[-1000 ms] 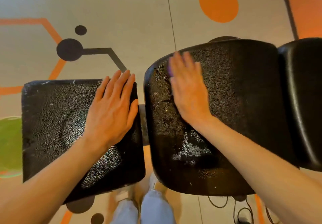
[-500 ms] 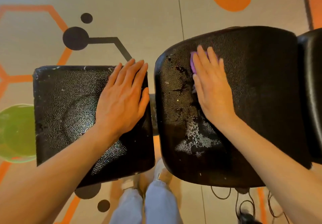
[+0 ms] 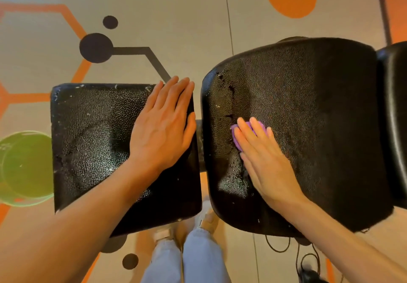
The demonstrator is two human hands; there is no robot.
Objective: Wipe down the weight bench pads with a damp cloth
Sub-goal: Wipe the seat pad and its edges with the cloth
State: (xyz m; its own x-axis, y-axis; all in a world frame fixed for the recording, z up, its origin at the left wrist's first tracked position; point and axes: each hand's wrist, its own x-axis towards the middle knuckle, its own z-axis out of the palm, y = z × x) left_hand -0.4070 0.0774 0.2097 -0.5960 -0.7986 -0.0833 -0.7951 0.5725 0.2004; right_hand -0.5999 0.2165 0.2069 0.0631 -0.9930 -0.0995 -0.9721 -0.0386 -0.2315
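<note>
On the left pad (image 3: 92, 141), a square black cushion with a pebbled, worn surface, the left hand (image 3: 163, 126) lies flat with its fingers straight and together, the fingertips reaching the far right corner; it grasps nothing. Just beside it, across a narrow gap, sits the larger right pad (image 3: 319, 128), rounded at its corners and glistening with wet patches near its left side. The right hand (image 3: 262, 157) presses flat on that pad with fingers straight, and a purple cloth (image 3: 236, 137) lies pinned beneath the fingers, only its edges showing at the fingertips and along the left of the hand. A third black pad (image 3: 394, 117) shows at the right edge.

A green bucket (image 3: 24, 168) stands on the floor touching the left pad's outer side; what it holds cannot be told. The floor (image 3: 187, 18) is grey with orange and dark shapes. Between the pads, below, are blue trouser legs (image 3: 187, 260) and pale shoes (image 3: 207, 221), and a black cable (image 3: 284, 247) loops under the right pad.

Compared with half a second ago, the right hand and cloth have come back toward the person, from the far part of the pad to its middle-left, and more of the cloth now peeks out. The left hand has stayed where it was.
</note>
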